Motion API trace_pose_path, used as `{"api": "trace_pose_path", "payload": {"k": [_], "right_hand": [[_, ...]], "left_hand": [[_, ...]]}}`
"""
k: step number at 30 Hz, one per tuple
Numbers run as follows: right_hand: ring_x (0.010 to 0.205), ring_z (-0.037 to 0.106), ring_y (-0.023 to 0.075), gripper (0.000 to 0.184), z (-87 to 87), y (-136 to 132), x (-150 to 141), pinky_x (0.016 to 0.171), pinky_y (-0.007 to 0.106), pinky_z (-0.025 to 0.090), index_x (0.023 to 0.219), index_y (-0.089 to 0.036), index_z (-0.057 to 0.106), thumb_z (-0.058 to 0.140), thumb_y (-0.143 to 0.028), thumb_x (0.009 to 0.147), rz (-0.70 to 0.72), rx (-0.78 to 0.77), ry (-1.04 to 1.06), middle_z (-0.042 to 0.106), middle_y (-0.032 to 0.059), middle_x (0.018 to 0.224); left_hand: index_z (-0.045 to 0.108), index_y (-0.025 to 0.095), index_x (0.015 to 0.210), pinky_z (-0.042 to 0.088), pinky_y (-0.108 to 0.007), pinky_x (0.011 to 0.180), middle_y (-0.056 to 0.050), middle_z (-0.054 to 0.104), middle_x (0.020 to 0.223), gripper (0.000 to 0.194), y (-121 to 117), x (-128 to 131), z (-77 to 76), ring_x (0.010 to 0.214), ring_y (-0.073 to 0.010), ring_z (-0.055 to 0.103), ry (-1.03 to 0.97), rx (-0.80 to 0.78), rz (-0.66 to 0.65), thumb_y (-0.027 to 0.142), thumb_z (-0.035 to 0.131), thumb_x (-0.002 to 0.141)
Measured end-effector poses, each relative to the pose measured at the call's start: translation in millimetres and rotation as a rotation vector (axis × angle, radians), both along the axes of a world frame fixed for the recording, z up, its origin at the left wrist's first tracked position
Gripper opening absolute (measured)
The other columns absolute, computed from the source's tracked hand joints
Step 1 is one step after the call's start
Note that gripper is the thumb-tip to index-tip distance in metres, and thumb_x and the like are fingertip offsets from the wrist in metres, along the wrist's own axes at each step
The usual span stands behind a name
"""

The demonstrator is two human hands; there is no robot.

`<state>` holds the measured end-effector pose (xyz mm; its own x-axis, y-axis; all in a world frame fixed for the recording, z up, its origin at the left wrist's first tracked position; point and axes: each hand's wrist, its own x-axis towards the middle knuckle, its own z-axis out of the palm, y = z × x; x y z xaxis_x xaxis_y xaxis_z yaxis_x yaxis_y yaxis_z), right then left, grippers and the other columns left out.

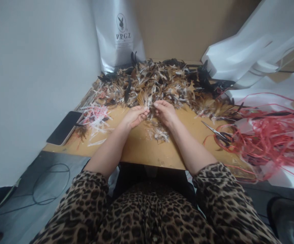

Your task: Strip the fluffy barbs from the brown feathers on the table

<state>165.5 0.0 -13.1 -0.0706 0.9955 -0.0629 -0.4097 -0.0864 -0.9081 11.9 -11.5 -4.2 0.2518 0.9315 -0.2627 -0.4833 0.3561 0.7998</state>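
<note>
A big heap of brown, black and white feathers [162,79] covers the far half of the wooden table [147,149]. My left hand [134,116] and my right hand [165,112] meet at the heap's near edge, fingers pinched together on a small tuft of feathers [147,101] held between them. Below my hands lies a little scatter of feather scraps [157,133].
A dark phone [65,127] lies at the table's left edge beside white plastic strips [96,118]. Scissors [216,132] rest at the right, next to a tangle of red cord [269,135]. A silver bag [120,34] stands at the back; white bags [258,47] at the right.
</note>
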Motion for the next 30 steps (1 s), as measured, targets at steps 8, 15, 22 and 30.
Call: {"api": "trace_pose_path", "payload": {"k": [8,15,22,30], "right_hand": [[0.045,0.043,0.0064,0.032,-5.7,7,3,0.048,0.022,0.035,0.077,-0.018,0.06,0.077,-0.032,0.054,-0.089,0.032,-0.167,0.052,-0.0073,0.052],[0.053,0.044,0.0086,0.018,-2.6,4,17,0.055,0.024,0.034,0.066,-0.015,0.063,0.064,-0.033,0.067,-0.123,0.229,-0.77,0.057,-0.0018,0.058],[0.068,0.053,0.0157,0.017,-1.8,-3,16,0.065,0.028,0.037,0.083,-0.019,0.069,0.064,-0.03,0.071,-0.035,0.408,-1.334,0.066,0.003,0.076],[0.073,0.058,0.0171,0.014,9.1,-9,16,0.071,0.029,0.04,0.073,-0.019,0.069,0.06,-0.03,0.075,0.139,0.464,-1.404,0.068,0.005,0.078]], "left_hand": [[0.058,0.008,0.069,0.039,-0.007,0.044,-0.001,0.062,0.061,0.014,2,-4,6.0,0.045,-0.0002,0.053,-0.048,-0.01,0.074,0.002,0.059,0.082],[0.06,0.009,0.07,0.039,-0.008,0.044,-0.001,0.066,0.064,0.013,4,-9,9.0,0.045,0.0,0.053,0.006,0.05,0.183,0.004,0.06,0.082],[0.063,0.008,0.072,0.041,-0.01,0.045,-0.002,0.068,0.067,0.008,6,-9,1.4,0.046,-0.0009,0.055,0.047,0.079,0.192,0.007,0.063,0.08],[0.062,0.01,0.073,0.039,-0.01,0.045,-0.002,0.069,0.069,0.007,7,-11,-0.6,0.048,-0.0009,0.055,0.037,0.084,0.191,0.007,0.063,0.08]]}}
